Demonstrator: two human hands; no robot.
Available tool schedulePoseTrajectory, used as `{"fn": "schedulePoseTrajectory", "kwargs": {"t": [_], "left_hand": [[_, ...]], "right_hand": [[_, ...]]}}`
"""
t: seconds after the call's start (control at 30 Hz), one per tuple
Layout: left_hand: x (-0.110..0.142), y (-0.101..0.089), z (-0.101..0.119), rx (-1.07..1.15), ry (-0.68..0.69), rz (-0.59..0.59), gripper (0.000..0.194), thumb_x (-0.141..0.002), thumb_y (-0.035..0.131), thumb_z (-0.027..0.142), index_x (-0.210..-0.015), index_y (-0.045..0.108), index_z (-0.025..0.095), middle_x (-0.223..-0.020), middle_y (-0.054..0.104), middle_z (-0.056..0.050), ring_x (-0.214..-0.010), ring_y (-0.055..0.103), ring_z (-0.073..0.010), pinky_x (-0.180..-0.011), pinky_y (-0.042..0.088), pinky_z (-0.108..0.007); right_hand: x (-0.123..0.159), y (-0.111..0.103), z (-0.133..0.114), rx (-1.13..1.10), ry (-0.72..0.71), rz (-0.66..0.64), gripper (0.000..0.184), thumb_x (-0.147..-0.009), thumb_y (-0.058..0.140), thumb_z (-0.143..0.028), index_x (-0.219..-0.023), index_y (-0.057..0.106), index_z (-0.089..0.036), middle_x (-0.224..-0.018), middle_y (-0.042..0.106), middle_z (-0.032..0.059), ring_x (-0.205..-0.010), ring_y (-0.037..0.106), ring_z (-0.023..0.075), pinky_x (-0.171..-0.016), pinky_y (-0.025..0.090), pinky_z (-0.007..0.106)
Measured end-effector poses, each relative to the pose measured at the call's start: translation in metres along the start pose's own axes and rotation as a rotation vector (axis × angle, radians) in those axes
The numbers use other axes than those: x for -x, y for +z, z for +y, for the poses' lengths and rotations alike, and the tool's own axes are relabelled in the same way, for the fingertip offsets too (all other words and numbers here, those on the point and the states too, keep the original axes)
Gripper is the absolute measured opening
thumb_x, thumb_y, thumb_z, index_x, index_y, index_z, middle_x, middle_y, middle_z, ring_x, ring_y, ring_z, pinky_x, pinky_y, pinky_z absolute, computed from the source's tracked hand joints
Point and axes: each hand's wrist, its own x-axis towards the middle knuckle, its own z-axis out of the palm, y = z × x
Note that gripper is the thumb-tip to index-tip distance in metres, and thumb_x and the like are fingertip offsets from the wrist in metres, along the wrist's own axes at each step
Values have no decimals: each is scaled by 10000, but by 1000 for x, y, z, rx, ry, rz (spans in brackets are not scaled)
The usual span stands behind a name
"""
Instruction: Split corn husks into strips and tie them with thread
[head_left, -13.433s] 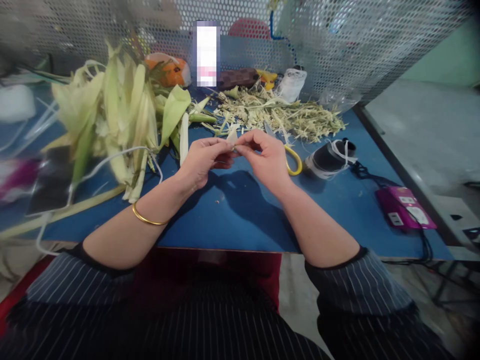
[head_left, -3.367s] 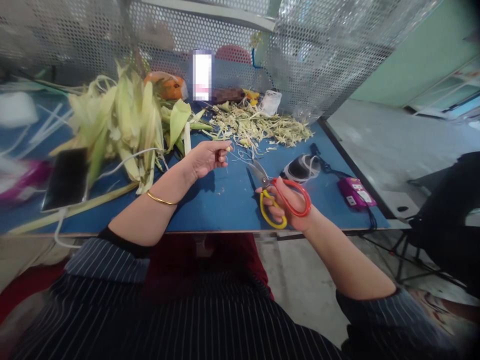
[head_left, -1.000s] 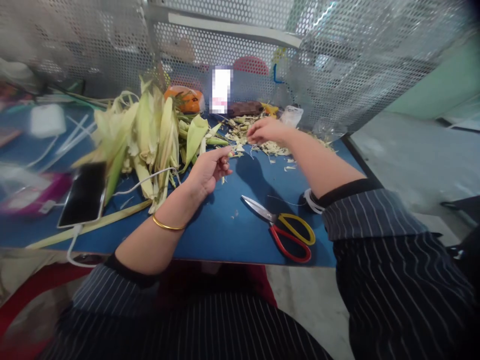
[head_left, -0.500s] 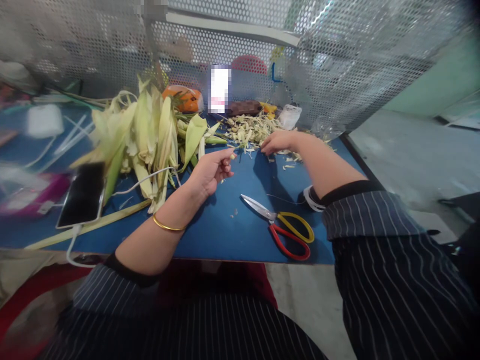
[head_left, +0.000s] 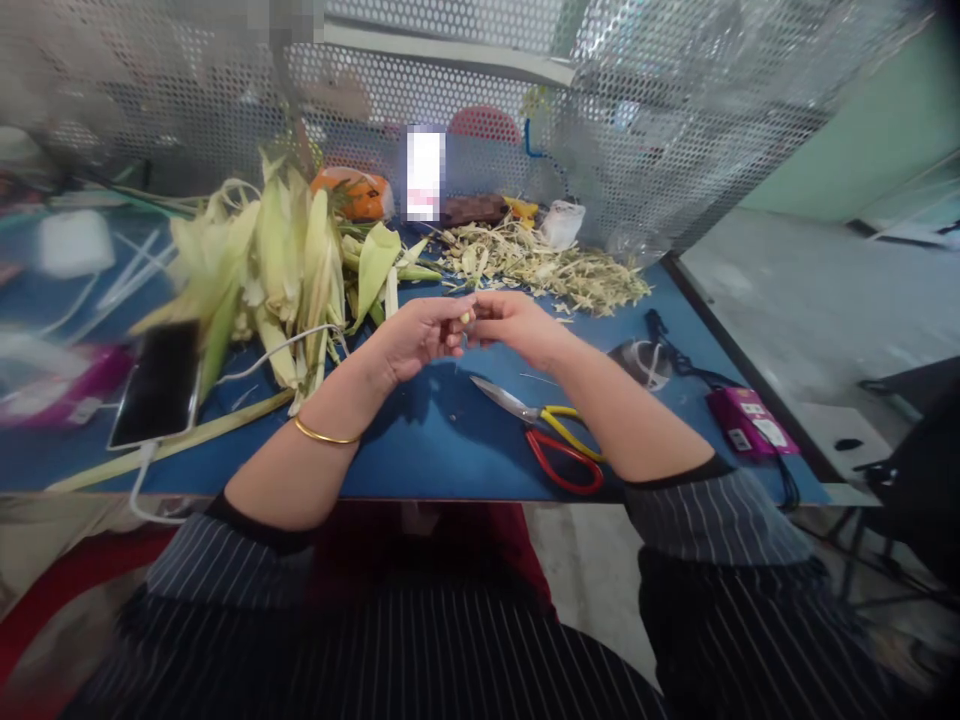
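Note:
My left hand (head_left: 429, 330) and my right hand (head_left: 517, 325) meet over the blue table, fingertips touching or nearly so. Thumb and fingers of the left are pinched on a small pale yellow-green piece (head_left: 466, 317), too small to name surely. My right hand is bent in a pinch against it; what its fingertips hold is hidden. Below them lie scissors (head_left: 536, 412) with one yellow and one red handle, partly under my right forearm. To the left is a pile of corn husks (head_left: 289, 250). Shredded husk strips (head_left: 577, 275) lie heaped behind my right hand.
A phone (head_left: 157, 385) on a white cable lies at the left. Another lit screen (head_left: 424, 175) stands at the back beside an orange packet (head_left: 352, 193). A dark round object (head_left: 641, 362) and a magenta box (head_left: 750, 422) are at the right. Perforated metal panels (head_left: 480, 70) close off the back.
My right hand has come from the shredded strips back to my left hand, closing the gap between them. The left hand stays about where it was. The view has shifted slightly.

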Motion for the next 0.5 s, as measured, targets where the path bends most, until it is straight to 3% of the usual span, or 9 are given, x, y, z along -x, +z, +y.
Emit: {"fn": "schedulePoseTrajectory", "kwargs": {"t": [0.1, 0.17, 0.23, 0.3, 0.4, 0.5], "left_hand": [[-2, 0, -4, -59, -19, -22, 197, -769, 735, 254, -670, 617, 131, -600, 491, 21, -480, 482, -71, -512, 485, -221], [-3, 0, -5, -60, -6, 35, 186, -782, 730, 248, -683, 625, 130, -603, 492, 23, -475, 467, -66, -504, 475, -216], [-4, -1, -4, -32, 7, 117, 171, -817, 698, 230, -697, 631, 129, -597, 482, 29, -467, 443, -56, -497, 460, -204], [-6, -3, -2, 7, 13, 184, 180, -858, 656, 216, -703, 631, 129, -581, 456, 40, -457, 427, -50, -495, 455, -199], [-9, -6, -1, 54, 19, 238, 188, -880, 628, 199, -706, 623, 129, -568, 430, 52, -454, 426, -47, -505, 460, -199], [-11, -7, -2, 66, 19, 267, 189, -871, 640, 198, -695, 612, 137, -565, 439, 54, -454, 425, -45, -514, 461, -197]], "right_hand": [[22, 4, 13, 207, 30, 218, 133, -835, 601, -303, -817, 652, -181, -748, 690, 30, -622, 624, 147, -628, 491, 298], [48, 2, 14, 533, 16, 336, 175, -825, 621, -295, -959, 665, -193, -949, 709, 72, -719, 653, 179, -736, 504, 348], [84, 2, 11, 884, 87, 278, 295, -843, 614, -346, -1105, 645, -212, -1083, 679, 128, -784, 662, 238, -728, 491, 390], [123, 5, 9, 1120, 204, 120, 283, -836, 598, -341, -1097, 649, -243, -998, 676, 144, -783, 658, 294, -633, 462, 399], [168, 10, 15, 1190, 302, 32, 418, -802, 565, -259, -1218, 604, -270, -1015, 665, 150, -900, 662, 331, -645, 469, 403], [182, 13, 27, 1136, 319, 42, 590, -782, 540, -233, -1371, 510, -239, -1060, 656, 155, -925, 664, 322, -726, 494, 411]]}}
